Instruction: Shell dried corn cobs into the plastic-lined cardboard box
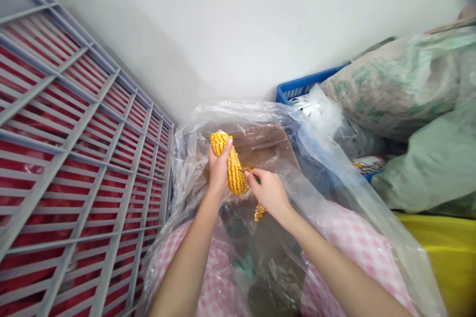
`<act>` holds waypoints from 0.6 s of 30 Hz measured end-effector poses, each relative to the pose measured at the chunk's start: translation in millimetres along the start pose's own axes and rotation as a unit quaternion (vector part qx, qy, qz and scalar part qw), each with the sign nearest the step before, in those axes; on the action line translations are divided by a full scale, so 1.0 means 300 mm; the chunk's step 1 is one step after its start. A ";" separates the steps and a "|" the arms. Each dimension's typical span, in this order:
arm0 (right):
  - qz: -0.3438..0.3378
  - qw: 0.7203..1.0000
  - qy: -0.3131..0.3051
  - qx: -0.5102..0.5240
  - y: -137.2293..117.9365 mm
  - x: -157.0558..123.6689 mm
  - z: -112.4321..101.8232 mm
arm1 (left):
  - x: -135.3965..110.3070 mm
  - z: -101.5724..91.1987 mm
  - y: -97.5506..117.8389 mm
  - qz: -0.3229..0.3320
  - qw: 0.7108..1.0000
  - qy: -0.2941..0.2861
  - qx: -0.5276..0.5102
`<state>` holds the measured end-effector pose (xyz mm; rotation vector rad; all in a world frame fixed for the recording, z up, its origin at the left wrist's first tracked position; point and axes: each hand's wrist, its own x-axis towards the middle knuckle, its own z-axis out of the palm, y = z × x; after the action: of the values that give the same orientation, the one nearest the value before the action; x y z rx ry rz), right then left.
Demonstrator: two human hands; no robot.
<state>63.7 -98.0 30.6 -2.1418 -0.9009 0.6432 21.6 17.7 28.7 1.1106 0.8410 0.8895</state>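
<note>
My left hand (219, 166) is wrapped round a cob of yellow corn (235, 173), which tilts with its lower end to the right. In my right hand (270, 190) is a thin dark tool (242, 172), pinched against the cob's lower right side. A bit of green shows between those fingers; most of the tool is hidden, so its exact kind does not show. Loose corn kernels (259, 212) lie below the hands. Under both hands a clear plastic bag (189, 158) spreads open over brown cardboard (267, 141).
A grey slatted plastic crate (80, 148) with red behind its bars stands close on the left. To the right are a blue basket (297, 86), stuffed sacks (401, 84) and something yellow (442, 257). A white wall (238, 25) rises ahead. Pink checked cloth covers my legs.
</note>
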 end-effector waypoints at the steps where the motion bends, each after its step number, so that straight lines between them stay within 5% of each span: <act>1: -0.003 1.000 0.009 0.012 -0.004 0.000 0.008 | -0.006 0.005 -0.002 -0.023 1.000 0.014 -0.012; 5: -0.011 0.999 0.022 0.025 -0.015 0.019 0.006 | -0.033 0.019 -0.012 -0.091 0.995 0.015 -0.045; 10: -0.018 0.998 0.014 0.061 -0.013 0.044 -0.040 | -0.016 0.003 0.007 -0.035 0.999 0.021 -0.020; 18: -0.089 0.995 -0.049 -0.019 -0.012 0.016 -0.071 | 0.035 -0.031 0.062 0.004 0.996 0.083 -0.019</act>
<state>79.5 -101.5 45.8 -2.0474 -1.1512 0.6506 14.4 34.3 43.2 1.0181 0.9530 1.0094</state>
